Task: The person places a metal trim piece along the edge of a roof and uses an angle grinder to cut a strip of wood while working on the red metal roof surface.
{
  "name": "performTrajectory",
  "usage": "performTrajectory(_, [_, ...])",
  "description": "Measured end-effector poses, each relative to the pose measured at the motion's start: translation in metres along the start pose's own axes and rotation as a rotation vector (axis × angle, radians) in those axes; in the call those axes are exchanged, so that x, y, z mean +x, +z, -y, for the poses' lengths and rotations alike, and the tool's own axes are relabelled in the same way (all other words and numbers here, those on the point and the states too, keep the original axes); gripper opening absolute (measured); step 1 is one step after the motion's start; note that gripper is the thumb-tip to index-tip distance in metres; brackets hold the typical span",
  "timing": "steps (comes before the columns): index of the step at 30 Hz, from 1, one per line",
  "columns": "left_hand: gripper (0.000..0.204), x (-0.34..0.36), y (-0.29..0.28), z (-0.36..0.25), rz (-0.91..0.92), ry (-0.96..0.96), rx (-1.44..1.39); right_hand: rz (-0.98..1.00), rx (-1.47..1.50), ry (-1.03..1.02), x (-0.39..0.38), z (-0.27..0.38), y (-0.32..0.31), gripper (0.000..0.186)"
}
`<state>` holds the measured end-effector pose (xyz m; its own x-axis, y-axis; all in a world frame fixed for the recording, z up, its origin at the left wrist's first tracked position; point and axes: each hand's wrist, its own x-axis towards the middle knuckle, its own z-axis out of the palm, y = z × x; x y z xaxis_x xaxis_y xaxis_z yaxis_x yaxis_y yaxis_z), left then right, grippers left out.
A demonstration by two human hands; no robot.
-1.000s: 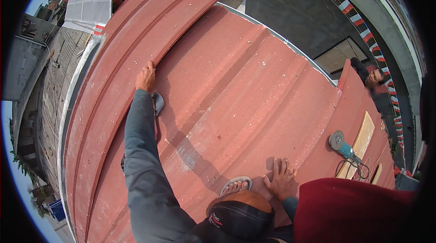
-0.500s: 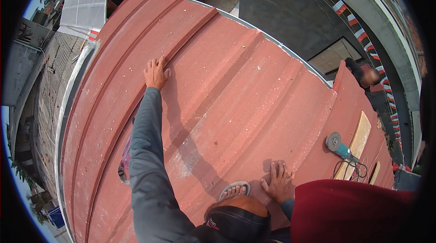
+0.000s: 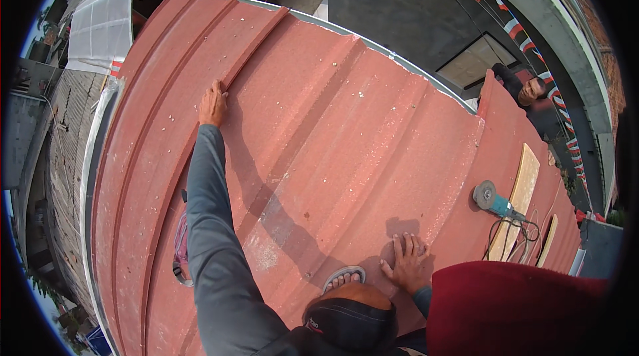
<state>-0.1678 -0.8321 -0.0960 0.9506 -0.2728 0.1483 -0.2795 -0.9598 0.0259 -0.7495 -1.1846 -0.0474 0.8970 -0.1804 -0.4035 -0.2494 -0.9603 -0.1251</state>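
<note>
On the sloping red ribbed metal roof (image 3: 359, 150), my left hand (image 3: 213, 104) reaches forward, fingers curled over the raised edge of the upper red sheet (image 3: 180, 63). My right hand (image 3: 407, 266) lies palm down on the roof with fingers spread, holding nothing, beside my sandalled foot (image 3: 345, 279). A purple item (image 3: 181, 236) with a dark strap, too hidden to name, lies by my left forearm. To the right of my right hand, an angle grinder (image 3: 499, 204) with a coiled cable rests on a pale board (image 3: 522, 183).
Another person (image 3: 526, 90) is at the right, beyond the roof. The roof's metal edge (image 3: 399, 56) borders a drop to dark ground (image 3: 393, 16). Red-and-white flags (image 3: 512, 26) hang along the right. A translucent awning (image 3: 100, 36) and older corrugated roofing (image 3: 63, 156) are at the left.
My left hand has moved a little farther along the sheet's edge, its fingers looser midway, now curled again. The view has shifted slightly. The other person dipped their head, then raised it.
</note>
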Motion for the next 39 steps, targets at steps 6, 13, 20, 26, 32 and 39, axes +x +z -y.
performTrajectory(6, [0.025,0.012,-0.01,0.003,0.078,0.052,-0.105,0.002,-0.005,0.007,0.002,-0.001,-0.003,0.082])
performTrajectory(13, [0.022,0.009,-0.021,-0.01,0.121,-0.018,-0.096,0.007,-0.016,0.002,0.002,0.002,-0.004,0.081])
performTrajectory(20, [0.027,0.007,-0.022,-0.014,0.127,-0.021,-0.094,-0.032,-0.005,0.003,0.0,0.001,-0.001,0.081])
performTrajectory(26, [0.037,0.007,-0.012,-0.004,0.141,-0.045,-0.002,-0.039,0.012,-0.002,0.003,0.0,0.001,0.082])
performTrajectory(32, [0.045,-0.002,-0.01,-0.021,0.05,-0.038,0.024,-0.038,0.018,0.01,0.0,-0.004,0.005,0.083])
performTrajectory(39, [0.038,0.004,-0.015,-0.017,0.109,-0.051,0.089,-0.047,0.03,-0.005,0.003,-0.001,0.0,0.084])
